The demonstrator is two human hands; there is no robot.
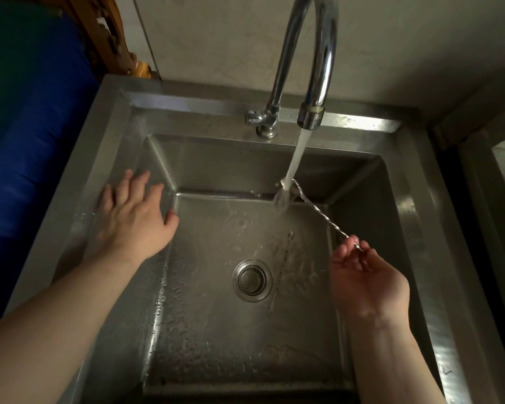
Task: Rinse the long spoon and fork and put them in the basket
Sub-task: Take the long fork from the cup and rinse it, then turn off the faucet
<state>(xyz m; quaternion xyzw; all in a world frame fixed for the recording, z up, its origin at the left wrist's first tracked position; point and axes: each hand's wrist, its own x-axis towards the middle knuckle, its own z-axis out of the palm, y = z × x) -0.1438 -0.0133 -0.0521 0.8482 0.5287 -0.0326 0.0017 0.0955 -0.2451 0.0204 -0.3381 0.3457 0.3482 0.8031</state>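
My right hand (365, 278) pinches the end of a long thin twisted-handle utensil (322, 215). Its head sits in the water stream (293, 158) under the tap; splashing hides whether it is the spoon or the fork. A second long thin utensil (280, 272) lies on the sink floor just right of the drain (252, 280). My left hand (136, 214) rests flat with fingers spread on the sink's left rim (105, 158), holding nothing. No basket is in view.
A chrome gooseneck tap (306, 53) with a small handle (255, 117) rises at the back of the steel sink. A blue and green object (27, 126) stands to the left. A tiled wall is behind.
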